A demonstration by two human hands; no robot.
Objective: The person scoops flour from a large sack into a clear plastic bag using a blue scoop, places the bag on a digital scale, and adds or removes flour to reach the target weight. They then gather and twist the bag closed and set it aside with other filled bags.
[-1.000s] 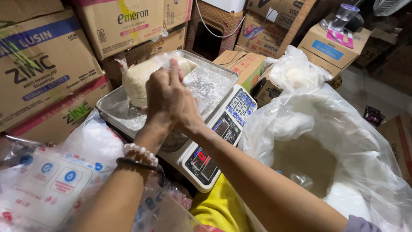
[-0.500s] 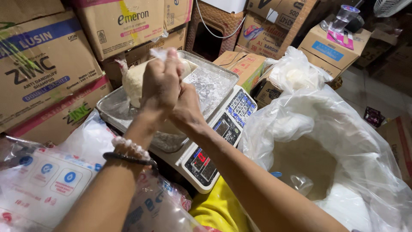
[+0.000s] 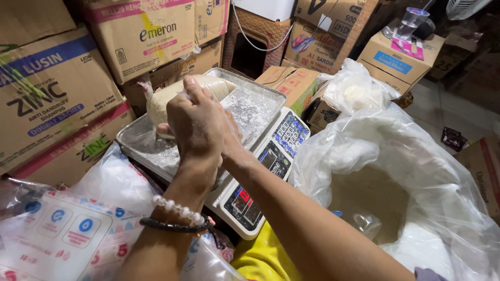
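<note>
A clear plastic bag of white powder (image 3: pixel 159 101) lies on the metal tray (image 3: pixel 260 99) of a digital scale (image 3: pixel 263 171). My left hand (image 3: pixel 195 122), with a pearl bracelet and a dark band at the wrist, is closed over the bag's open end. My right hand (image 3: pixel 232 140) sits just behind it, mostly hidden, and also grips the bag's mouth. The bag's knotted far end points toward the boxes at the left. White dust covers the tray.
Stacked cardboard boxes (image 3: pixel 57 99) wall the left and back. A big open plastic sack of white powder (image 3: pixel 396 208) stands at the right, a small filled bag (image 3: pixel 357 88) behind it. Printed plastic packs (image 3: pixel 57 234) lie at lower left. A plastic cup (image 3: pixel 411 21) sits on a far box.
Both hands have stayed clasped on the bag's mouth and shifted slightly left, turning over it. The bag remains on the tray.
</note>
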